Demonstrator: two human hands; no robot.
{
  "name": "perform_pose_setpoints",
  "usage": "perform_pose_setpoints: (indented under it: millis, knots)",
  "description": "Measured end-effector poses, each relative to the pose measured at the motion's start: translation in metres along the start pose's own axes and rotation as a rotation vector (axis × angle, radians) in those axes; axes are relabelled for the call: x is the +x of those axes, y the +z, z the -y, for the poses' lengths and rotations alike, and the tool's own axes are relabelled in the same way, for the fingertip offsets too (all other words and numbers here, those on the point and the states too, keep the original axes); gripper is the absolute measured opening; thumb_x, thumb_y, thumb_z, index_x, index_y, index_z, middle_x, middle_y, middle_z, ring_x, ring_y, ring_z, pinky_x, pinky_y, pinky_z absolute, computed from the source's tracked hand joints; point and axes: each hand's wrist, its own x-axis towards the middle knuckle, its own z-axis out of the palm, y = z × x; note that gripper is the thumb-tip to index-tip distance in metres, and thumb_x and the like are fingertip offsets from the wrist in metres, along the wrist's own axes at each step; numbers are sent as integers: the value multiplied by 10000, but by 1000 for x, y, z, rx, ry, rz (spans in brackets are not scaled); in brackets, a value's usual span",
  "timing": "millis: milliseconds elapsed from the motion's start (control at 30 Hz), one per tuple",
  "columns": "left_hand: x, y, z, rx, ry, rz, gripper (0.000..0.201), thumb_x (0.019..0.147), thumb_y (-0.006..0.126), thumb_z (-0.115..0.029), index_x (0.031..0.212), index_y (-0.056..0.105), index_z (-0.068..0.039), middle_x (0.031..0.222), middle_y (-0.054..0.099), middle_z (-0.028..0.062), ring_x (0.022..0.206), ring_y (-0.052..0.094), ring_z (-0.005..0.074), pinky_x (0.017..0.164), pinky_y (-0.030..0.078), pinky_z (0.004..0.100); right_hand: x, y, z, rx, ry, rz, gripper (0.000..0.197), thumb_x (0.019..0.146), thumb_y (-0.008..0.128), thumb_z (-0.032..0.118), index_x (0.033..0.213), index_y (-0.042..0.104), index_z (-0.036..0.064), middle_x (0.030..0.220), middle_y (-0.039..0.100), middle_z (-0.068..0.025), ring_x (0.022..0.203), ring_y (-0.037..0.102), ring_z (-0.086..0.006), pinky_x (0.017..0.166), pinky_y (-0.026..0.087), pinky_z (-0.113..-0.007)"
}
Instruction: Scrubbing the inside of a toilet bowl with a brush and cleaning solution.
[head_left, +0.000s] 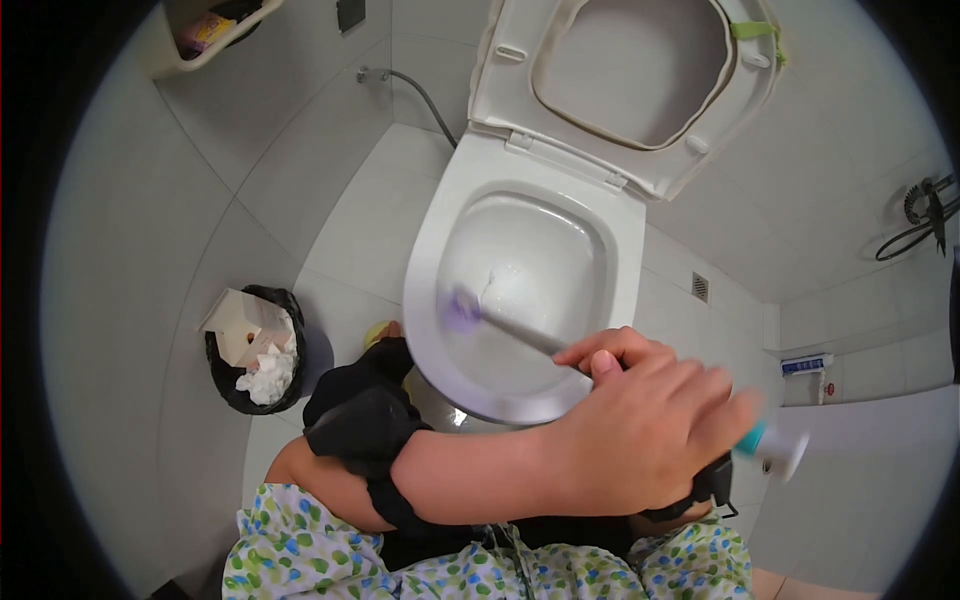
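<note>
A toilet brush with a purple head (pixel 462 308) and a grey handle slants across the toilet bowl (pixel 540 265). The purple head is blurred, at the left inner side of the bowl. My left forearm crosses from the left, and my left hand (pixel 630 430) is closed over the handle, its fingers partly blurred. Behind it, my right hand (pixel 625 345) closes on the lower handle; most of that hand is hidden by the left. The handle's teal and white end (pixel 775 447) sticks out right of my hands.
The toilet seat and lid (pixel 630 80) stand raised at the back. A bin with a black liner (pixel 225 375) holds tissue and a carton at left. A hose (pixel 425 95) runs behind the toilet. A floor drain (pixel 700 287) lies right, and a wall holder (pixel 220 45) hangs upper left.
</note>
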Motion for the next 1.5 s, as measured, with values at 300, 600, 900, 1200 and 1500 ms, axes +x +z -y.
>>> perform_pose_setpoints:
  millis: [300, 600, 900, 1200, 1500]
  knots:
    - [-34, 36, 48, -73, -477, 95, 327, 703, 561, 29, 999, 437, -35, 932, 500, 159, 897, 495, 371, 794, 365, 446, 46, 9, -90, -248, 155, -46, 122, 867, 566, 45, 754, 546, 6, 694, 512, -46, 659, 493, -108, 587, 420, -264]
    - [-18, 12, 4, -139, -190, -181, 335, 710, 531, -10, 1032, 451, -55, 850, 492, 115, 799, 527, 309, 737, 403, 418, 4, 13, -61, -99, -451, -129, 152, 782, 676, 27, 889, 568, 17, 727, 557, -83, 627, 493, -177, 567, 424, -284]
    - [-39, 35, 54, -108, -198, -34, 272, 732, 557, -31, 984, 455, -46, 823, 508, 123, 754, 532, 322, 693, 421, 402, 36, 15, -93, -51, -28, -125, 231, 744, 690, -33, 935, 563, -1, 855, 609, -152, 750, 571, -241, 623, 480, -308]
    - [-29, 2, -6, -111, 26, -34, 359, 707, 569, -86, 1055, 496, -35, 685, 458, 39, 566, 480, 181, 615, 432, 342, 20, 4, -38, -55, -490, 359, 289, 793, 702, 213, 689, 610, -40, 651, 643, -155, 617, 666, -226, 557, 519, -287]
    - [-39, 31, 29, -195, -173, 27, 396, 778, 531, -64, 1169, 492, -9, 957, 540, 128, 849, 561, 316, 754, 465, 408, 16, -18, -42, -320, -99, -157, 106, 743, 675, 18, 838, 637, -11, 774, 677, -135, 676, 667, -211, 628, 505, -276]
